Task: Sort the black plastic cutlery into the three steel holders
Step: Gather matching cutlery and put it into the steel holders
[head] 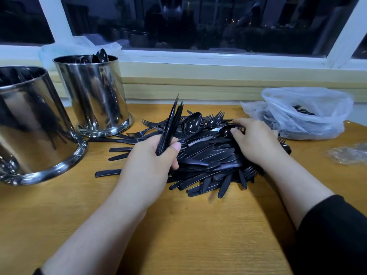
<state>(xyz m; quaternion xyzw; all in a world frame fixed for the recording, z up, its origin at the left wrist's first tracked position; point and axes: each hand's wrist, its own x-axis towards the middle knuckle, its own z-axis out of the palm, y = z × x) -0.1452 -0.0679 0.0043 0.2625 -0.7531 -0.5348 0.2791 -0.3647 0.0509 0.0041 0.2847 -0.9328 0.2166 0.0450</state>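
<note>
A heap of black plastic cutlery, knives, forks and spoons mixed, lies in the middle of the wooden table. My left hand grips a bundle of black knives that stands upright over the heap's left side. My right hand rests on the heap's right side, thumb and fingers pinching a black spoon. Two steel holders are in view: a near one at the far left with dark cutlery inside, and a farther one with spoons showing above its rim.
A clear plastic bag with more black cutlery sits at the right rear. A crumpled clear wrapper lies at the right edge. A window sill and wall close off the back of the table.
</note>
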